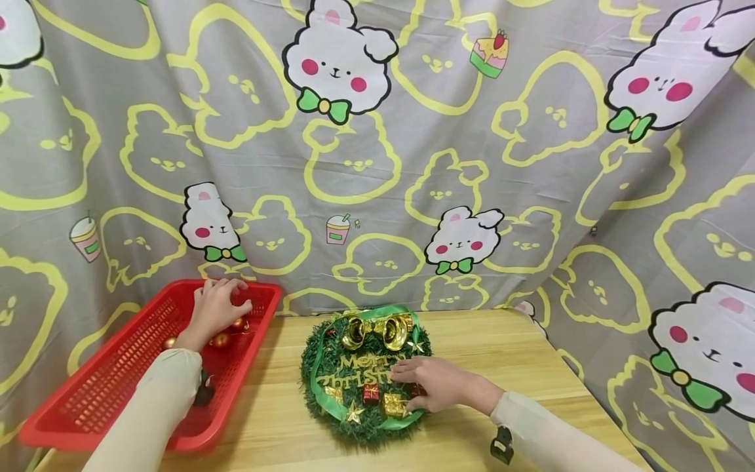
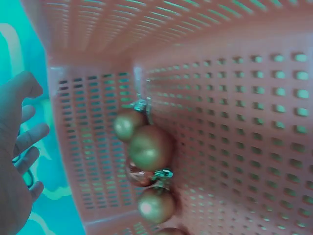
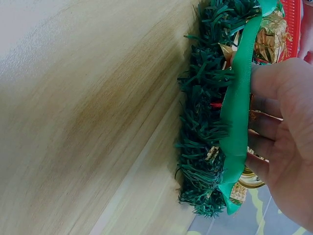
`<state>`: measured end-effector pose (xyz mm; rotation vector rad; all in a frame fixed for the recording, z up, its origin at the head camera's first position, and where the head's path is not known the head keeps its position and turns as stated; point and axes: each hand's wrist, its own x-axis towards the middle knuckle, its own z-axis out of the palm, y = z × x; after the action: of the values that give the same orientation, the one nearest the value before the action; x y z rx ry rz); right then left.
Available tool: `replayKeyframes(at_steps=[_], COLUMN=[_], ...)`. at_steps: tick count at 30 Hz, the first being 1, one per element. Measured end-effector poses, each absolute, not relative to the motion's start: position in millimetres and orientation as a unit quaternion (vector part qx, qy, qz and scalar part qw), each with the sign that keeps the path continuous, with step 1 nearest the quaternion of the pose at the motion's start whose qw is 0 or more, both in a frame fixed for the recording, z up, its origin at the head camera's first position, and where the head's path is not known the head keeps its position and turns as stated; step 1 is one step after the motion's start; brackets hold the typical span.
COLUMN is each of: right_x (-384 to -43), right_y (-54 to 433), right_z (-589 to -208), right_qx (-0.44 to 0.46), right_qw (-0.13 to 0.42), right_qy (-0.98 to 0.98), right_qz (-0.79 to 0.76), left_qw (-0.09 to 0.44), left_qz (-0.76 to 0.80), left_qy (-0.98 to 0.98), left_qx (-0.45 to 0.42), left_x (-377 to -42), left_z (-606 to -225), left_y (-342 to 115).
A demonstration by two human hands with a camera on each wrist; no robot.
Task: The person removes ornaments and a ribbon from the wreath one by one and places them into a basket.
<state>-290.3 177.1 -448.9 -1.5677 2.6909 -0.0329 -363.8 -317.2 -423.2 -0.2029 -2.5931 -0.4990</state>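
My left hand hovers over the far end of a red plastic basket, fingers loosely bent. In the left wrist view nothing shows between the fingers of that hand. Several gold Christmas baubles lie inside against the basket wall. On the table, my right hand rests on the right side of a green tinsel Christmas wreath. Its fingers lie over the green ribbon and ornaments, partly hidden in the right wrist view. Gold bells and "Merry Christmas" lettering decorate the wreath.
The wooden table carries the basket at left and the wreath at centre. A grey curtain with cartoon rabbits hangs behind it and along the sides. Small black devices sit at both wrists, one below the right sleeve.
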Motion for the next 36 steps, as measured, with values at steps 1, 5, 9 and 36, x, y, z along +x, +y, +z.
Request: replayKeyframes(at_steps=[1,5,9,36], right_x=[-290,-290,-290,-290], right_y=[177,177,178,177], right_z=[-448,-447,-447,-449], right_qx=[-0.503,-0.503,-0.509,-0.487], right_qw=[0.014,0.016,0.014,0.032], right_qy=[0.864,0.864,0.860,0.873], right_qz=[-0.011,-0.013,-0.018,-0.014], left_qw=[0.247,0.254,0.264,0.243], left_qz=[-0.185,-0.191,-0.198,-0.161], left_qy=[-0.948,-0.944,-0.937,-0.927], left_qx=[-0.077,-0.092,-0.114,-0.236], left_x=[-364,-363,-363,-345], left_z=[-421,-410,-397,-370], left_y=[-316,-309,-295,-189])
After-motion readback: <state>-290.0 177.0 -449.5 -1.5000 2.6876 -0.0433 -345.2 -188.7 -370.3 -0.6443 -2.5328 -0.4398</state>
